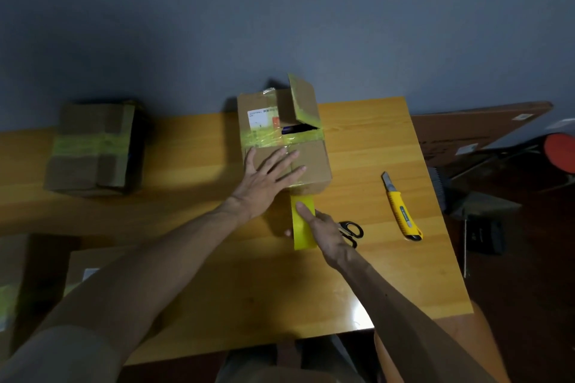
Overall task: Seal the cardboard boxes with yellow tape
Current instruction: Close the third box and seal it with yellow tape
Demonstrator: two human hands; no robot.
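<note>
A cardboard box (311,162) stands on the wooden table (217,289), banded with yellow tape across its middle; one far flap stands up and leaves a dark gap. My left hand (267,177) lies flat with spread fingers on the near top flaps. A roll of yellow tape (303,224) sits just in front of the box, its strip running up to the box's near edge. My right hand (326,233) grips the roll, the index finger stretched along the tape.
Black-handled scissors (353,232) lie right beside my right hand. A yellow utility knife (401,208) rests further right. Another taped box (93,149) stands at the far left, more cardboard (37,274) at the near left. The table's right edge (441,211) drops to floor clutter.
</note>
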